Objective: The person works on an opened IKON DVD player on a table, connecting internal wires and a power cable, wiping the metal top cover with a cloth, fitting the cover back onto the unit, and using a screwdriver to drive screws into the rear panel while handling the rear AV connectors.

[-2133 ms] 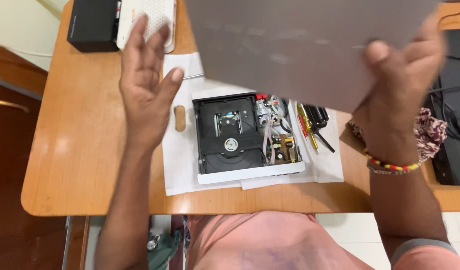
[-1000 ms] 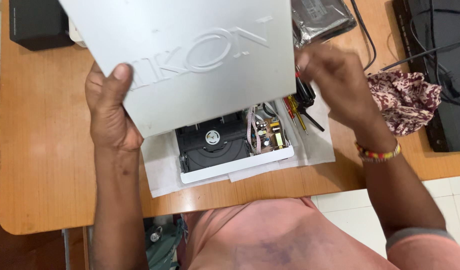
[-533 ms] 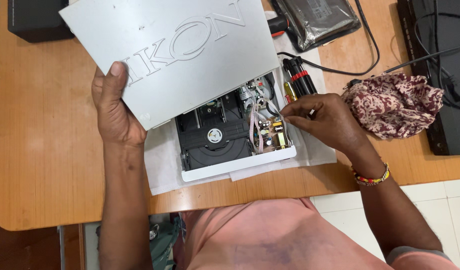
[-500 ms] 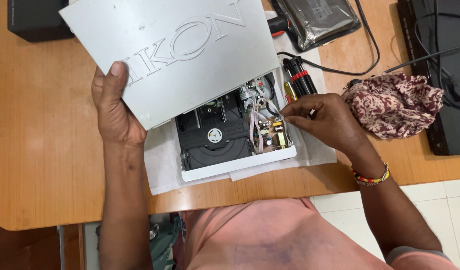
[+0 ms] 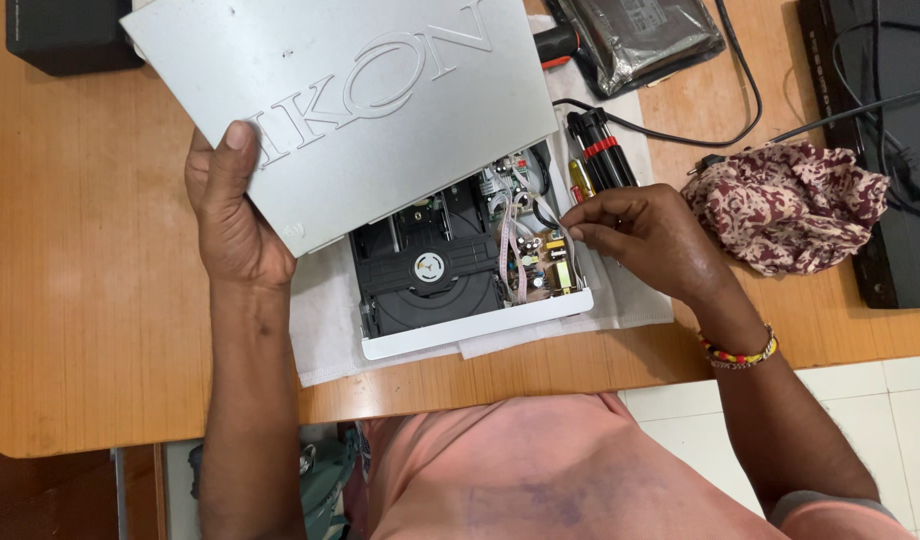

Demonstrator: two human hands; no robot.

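My left hand (image 5: 230,215) grips the near left edge of a large silver metal cover (image 5: 350,95), held tilted above the back of an opened disc player (image 5: 460,275). The player's black disc tray, ribbon cable and small circuit board are exposed. My right hand (image 5: 645,235) rests at the player's right rim, fingertips pinched at the wires beside the circuit board. White paper sheets (image 5: 325,330) lie under the player.
Screwdrivers with red and yellow handles (image 5: 600,160) lie just behind my right hand. A patterned maroon cloth (image 5: 790,205) sits at the right, next to a black device (image 5: 895,150) with cables. A foil bag (image 5: 640,35) and a black box (image 5: 70,35) lie at the back of the wooden table (image 5: 80,300).
My right hand let go of the silver cover and dropped to the player's right side. My left hand alone now holds the cover, shifted back and left, uncovering the player.
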